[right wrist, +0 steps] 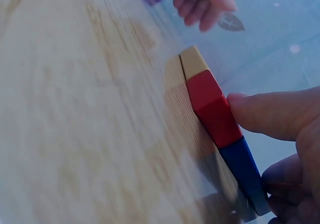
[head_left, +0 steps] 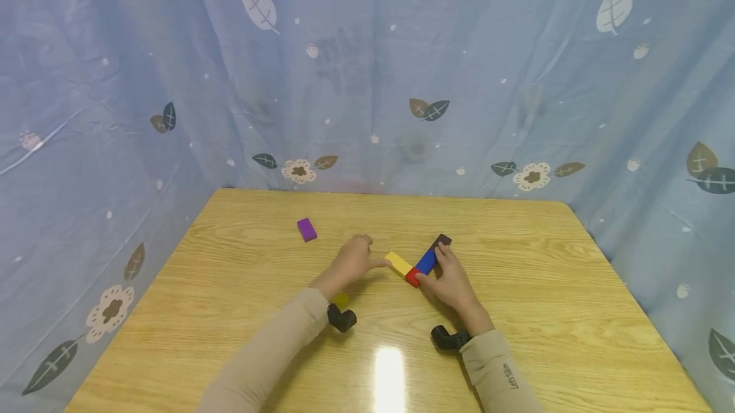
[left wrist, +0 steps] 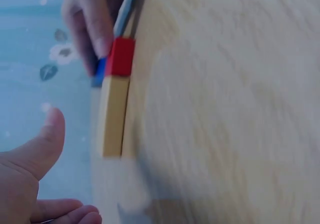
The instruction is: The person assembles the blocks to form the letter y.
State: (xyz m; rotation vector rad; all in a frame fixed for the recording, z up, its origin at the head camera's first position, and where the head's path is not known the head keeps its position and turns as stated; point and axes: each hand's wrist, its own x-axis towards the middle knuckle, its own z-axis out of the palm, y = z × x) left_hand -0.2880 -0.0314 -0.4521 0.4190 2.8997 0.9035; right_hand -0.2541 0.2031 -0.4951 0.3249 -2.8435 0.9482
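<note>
A yellow block [head_left: 398,263], a red block [head_left: 412,277], a blue block [head_left: 426,262] and a black block [head_left: 441,242] lie end to end in a V shape. My right hand [head_left: 452,277] rests along their right side. In the right wrist view its thumb touches the red block [right wrist: 214,106], while its bent fingers are at the far end of the blue block [right wrist: 242,165]. My left hand [head_left: 351,261] holds nothing. Its thumb points at the yellow block's outer end, and its fingers are spread from the thumb in the left wrist view.
A purple block [head_left: 307,230] lies at the back left of the wooden table [head_left: 241,311]. Partly hidden under the left wrist is a yellow rounded piece [head_left: 341,300]. Blue patterned curtains [head_left: 367,81] hang behind the table and along its sides.
</note>
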